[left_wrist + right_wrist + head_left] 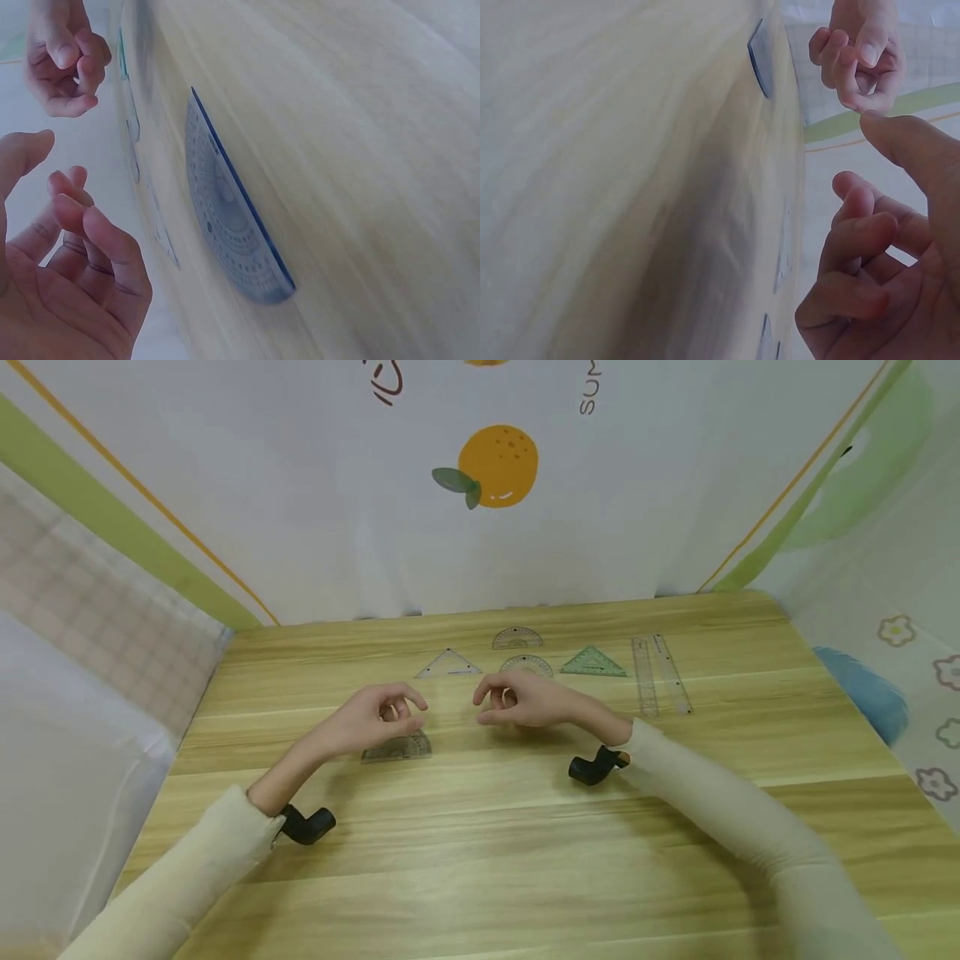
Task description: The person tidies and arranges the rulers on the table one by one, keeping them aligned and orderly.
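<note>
Above the table, my left hand [375,718] hovers with loosely bent fingers, and nothing is between them. Below it lies a grey see-through protractor [397,747], straight edge toward me; the left wrist view shows this protractor [232,214] flat on the wood. My right hand [528,700] faces the left one across a gap, its fingers also loosely curved and holding nothing. Just behind the right hand is a clear protractor [527,662], its lower part hidden by that hand. In the right wrist view, the thumb and fingers of my right hand [889,277] stand apart.
Toward the back lie another clear protractor [517,637], a clear set square [449,672] and a green set square [592,664]. Two clear rulers, a left one [644,677] and a right one [673,677], lie at the right. A printed cloth [315,527] hangs behind the wooden table [465,860].
</note>
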Tool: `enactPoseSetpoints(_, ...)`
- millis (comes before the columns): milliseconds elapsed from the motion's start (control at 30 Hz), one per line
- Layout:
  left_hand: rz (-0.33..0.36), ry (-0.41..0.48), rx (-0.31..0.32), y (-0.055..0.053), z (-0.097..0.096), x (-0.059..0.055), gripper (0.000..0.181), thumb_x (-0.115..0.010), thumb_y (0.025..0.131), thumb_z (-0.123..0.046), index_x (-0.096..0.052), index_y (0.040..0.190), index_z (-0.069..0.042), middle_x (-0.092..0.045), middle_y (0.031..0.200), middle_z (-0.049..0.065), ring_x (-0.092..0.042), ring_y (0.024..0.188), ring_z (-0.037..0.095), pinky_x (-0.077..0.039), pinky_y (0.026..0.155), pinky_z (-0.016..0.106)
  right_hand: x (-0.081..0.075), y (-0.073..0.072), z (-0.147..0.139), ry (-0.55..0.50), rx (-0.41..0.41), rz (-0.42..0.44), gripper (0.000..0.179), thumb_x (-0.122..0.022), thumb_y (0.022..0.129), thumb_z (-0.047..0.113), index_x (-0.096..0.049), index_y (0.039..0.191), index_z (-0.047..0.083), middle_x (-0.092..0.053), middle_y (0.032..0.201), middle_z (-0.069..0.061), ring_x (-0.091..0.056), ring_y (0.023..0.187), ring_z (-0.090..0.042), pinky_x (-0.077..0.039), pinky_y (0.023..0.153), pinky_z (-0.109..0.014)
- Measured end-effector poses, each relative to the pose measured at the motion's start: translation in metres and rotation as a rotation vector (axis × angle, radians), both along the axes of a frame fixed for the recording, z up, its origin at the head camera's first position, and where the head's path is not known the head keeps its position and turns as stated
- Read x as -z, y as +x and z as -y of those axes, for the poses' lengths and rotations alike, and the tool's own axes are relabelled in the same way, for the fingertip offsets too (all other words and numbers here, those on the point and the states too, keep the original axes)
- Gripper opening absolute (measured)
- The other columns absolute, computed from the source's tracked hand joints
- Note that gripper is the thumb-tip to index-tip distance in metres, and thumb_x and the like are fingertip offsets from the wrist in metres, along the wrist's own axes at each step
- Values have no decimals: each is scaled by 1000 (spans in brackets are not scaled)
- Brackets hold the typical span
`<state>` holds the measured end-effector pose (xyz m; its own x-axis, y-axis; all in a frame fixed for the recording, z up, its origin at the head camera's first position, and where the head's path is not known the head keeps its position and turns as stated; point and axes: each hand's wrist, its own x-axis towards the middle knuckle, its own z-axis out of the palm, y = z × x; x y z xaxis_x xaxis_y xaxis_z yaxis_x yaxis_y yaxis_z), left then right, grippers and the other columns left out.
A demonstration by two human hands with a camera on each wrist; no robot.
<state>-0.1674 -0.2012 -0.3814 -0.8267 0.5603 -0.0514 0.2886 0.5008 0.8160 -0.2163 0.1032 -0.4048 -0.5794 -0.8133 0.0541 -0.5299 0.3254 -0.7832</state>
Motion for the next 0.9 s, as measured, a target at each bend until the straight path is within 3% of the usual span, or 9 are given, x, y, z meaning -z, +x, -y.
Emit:
enactPoseSetpoints(167, -19, 13, -16, -4, -8, 0, 26, -71, 97, -17, -67, 116, 1, -59, 85, 7, -49, 59, 17, -41, 56, 29, -3, -1, -6, -15, 21, -14, 30, -72, 98, 19, -66, 117, -3, -59, 78, 0, -49, 63, -15, -43, 62, -29)
enactPoseSetpoints(367, -63, 21, -25, -10, -18, 1, 25, -72, 97, -16, -67, 115, 1, -60, 85, 6, -50, 60, 18, -43, 57, 29, -4, -5, -20, -46, 72, 47, 31, -71, 98, 16, -64, 120, -5, -56, 82, -4, -44, 62, -18, -39, 60, -29)
enactPoseSetpoints(900, -63, 36, -46, -21, -36, -2, 27, -71, 97, -16, -67, 117, 2, -61, 85, 6, -51, 61, 19, -42, 56, 30, -12, -15, -48, -87, 135, 17, 30, -70, 99, 12, -64, 122, -6, -58, 83, -8, -47, 66, -24, -39, 62, -29)
